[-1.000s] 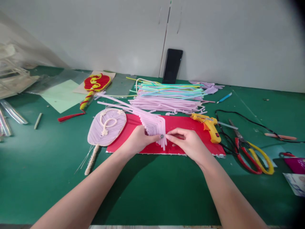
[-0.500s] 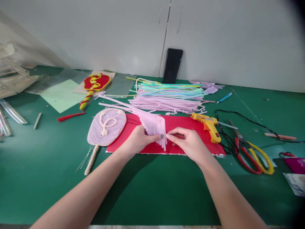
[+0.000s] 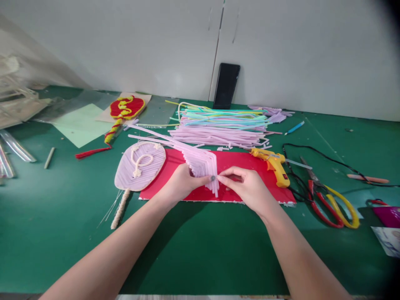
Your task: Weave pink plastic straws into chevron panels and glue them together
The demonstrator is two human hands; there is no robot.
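A panel of pink pipe cleaners (image 3: 200, 160), laid side by side and bent at an angle, is held over a red board (image 3: 250, 166). My left hand (image 3: 184, 181) grips it from the left, with the thumb along its lower part. At its right edge, my right hand (image 3: 242, 181) pinches the outermost pipe cleaner between thumb and forefinger. Loose ends of the panel reach out to the upper left. To the left of the board lies a lavender fan (image 3: 140, 166) with a cream cord curl and a cream handle.
Behind the board lies a heap of pastel pipe cleaners (image 3: 221, 129), with a black phone (image 3: 226, 86) leaning on the wall. A yellow glue gun (image 3: 275, 164) rests on the board's right end, near scissors (image 3: 333, 204). A red and yellow fan (image 3: 126, 109) is at back left.
Almost nothing differs. Both hands keep their grip on the pink panel, which has shifted only very slightly.
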